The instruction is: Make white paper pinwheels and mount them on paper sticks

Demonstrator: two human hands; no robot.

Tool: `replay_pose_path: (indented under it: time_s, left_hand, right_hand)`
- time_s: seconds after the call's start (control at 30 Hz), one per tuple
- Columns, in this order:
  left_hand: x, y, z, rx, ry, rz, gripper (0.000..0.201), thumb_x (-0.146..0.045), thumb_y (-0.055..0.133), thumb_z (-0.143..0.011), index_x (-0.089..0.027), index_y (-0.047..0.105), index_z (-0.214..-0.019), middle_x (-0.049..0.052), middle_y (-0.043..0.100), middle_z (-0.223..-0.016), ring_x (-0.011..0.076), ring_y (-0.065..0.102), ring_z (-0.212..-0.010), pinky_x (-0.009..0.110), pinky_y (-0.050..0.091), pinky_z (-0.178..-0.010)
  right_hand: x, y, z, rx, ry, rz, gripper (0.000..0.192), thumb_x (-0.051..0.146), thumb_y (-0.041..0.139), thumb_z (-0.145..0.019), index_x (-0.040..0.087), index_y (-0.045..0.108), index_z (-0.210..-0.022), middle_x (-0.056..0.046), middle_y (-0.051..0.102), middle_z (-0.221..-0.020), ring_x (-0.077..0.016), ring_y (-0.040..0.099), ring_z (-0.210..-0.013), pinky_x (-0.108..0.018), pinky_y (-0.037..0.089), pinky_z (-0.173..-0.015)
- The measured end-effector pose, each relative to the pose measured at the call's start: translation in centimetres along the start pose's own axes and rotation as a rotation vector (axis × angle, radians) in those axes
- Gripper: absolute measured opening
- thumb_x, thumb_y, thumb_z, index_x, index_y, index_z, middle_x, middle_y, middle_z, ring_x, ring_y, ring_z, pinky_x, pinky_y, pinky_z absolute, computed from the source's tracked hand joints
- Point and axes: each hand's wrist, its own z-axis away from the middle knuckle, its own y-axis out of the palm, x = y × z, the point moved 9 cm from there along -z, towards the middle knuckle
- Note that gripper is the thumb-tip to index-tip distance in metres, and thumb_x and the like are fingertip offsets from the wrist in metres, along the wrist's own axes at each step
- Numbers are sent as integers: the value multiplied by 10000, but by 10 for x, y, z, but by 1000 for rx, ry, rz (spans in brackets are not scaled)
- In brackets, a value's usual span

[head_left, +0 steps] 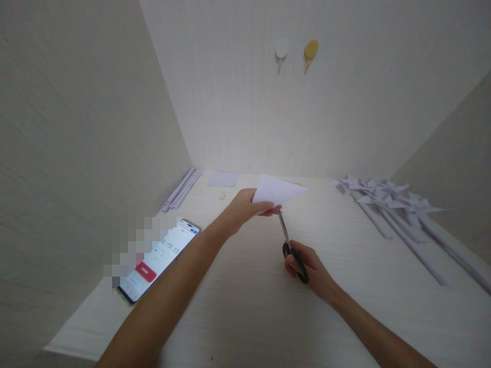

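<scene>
My left hand (241, 208) pinches a folded white paper triangle (276, 190) and holds it above the light wooden table (249, 306). My right hand (307, 268) grips black-handled scissors (289, 244). The blades point up and away, and their tips meet the lower edge of the paper just beside my left fingers.
A phone (157, 259) with a timer on its screen lies at the left. Several finished paper pinwheels on rolled paper sticks (391, 207) lie at the right. Rolled paper sticks (181, 190) and a small paper sheet (222, 179) rest near the back wall, which carries two hooks (296, 51).
</scene>
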Motion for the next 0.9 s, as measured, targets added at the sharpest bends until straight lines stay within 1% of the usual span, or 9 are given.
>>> replay_pose_path:
  time_s: [0.1, 0.2, 0.33, 0.47, 0.6, 0.67, 0.77, 0.9]
  left_hand:
    - [2, -1, -1, -14, 0, 5, 182, -175, 568, -663, -75, 596, -811, 99, 656, -793, 143, 612, -717, 271, 470, -712]
    - [4, -5, -1, -57, -6, 7, 173, -177, 572, -654, -82, 597, -797, 87, 657, -766, 134, 609, -686, 269, 468, -702]
    - [5, -10, -2, -90, -13, -23, 158, -176, 578, -637, -90, 601, -768, 77, 656, -748, 125, 599, -653, 249, 454, -662]
    - [6, -11, -2, -97, -37, -42, 144, -184, 594, -616, -91, 602, -726, 63, 648, -673, 116, 579, -611, 223, 422, -600]
    - [8, -13, -2, -107, -47, -17, 155, -194, 608, -593, -96, 606, -713, 50, 640, -649, 109, 559, -591, 218, 396, -578]
    - [9, -16, -2, -132, -41, -11, 141, -202, 610, -581, -96, 613, -675, 42, 633, -629, 104, 541, -570, 214, 376, -561]
    - [15, -22, -1, -196, -40, -8, 119, -210, 609, -556, -96, 616, -590, 33, 617, -590, 97, 504, -530, 210, 336, -520]
    - [35, -27, 8, -247, -91, 27, 116, -219, 608, -533, -104, 613, -544, 15, 577, -523, 94, 463, -484, 208, 280, -467]
  right_hand:
    - [1, -3, 0, -35, 6, -3, 385, 549, 439, -708, 200, 356, -570, 48, 369, -452, -78, 332, -412, -223, 269, -388]
    - [0, -4, 0, -47, 3, 0, 400, 568, 438, -701, 202, 349, -569, 45, 374, -457, -79, 336, -417, -227, 277, -393]
    - [-1, -4, 0, -44, -7, 4, 407, 577, 427, -708, 201, 340, -577, 40, 384, -465, -78, 342, -423, -227, 282, -395]
    - [-1, -5, -1, -57, -1, -6, 407, 577, 439, -702, 201, 341, -582, 43, 383, -460, -79, 349, -418, -227, 277, -393]
    - [-2, -9, -1, -92, -7, -3, 381, 548, 438, -720, 197, 361, -595, 42, 399, -460, -80, 350, -425, -229, 284, -407]
    - [-4, -13, -2, -120, -12, 17, 363, 521, 430, -739, 195, 365, -594, 41, 410, -460, -80, 351, -430, -227, 287, -415]
    - [-8, -18, -3, -167, 4, 59, 349, 492, 416, -763, 193, 365, -590, 39, 425, -457, -81, 356, -432, -224, 287, -421]
    - [-13, -26, -6, -231, 23, 130, 331, 456, 408, -779, 189, 375, -587, 39, 433, -456, -83, 368, -437, -221, 295, -437]
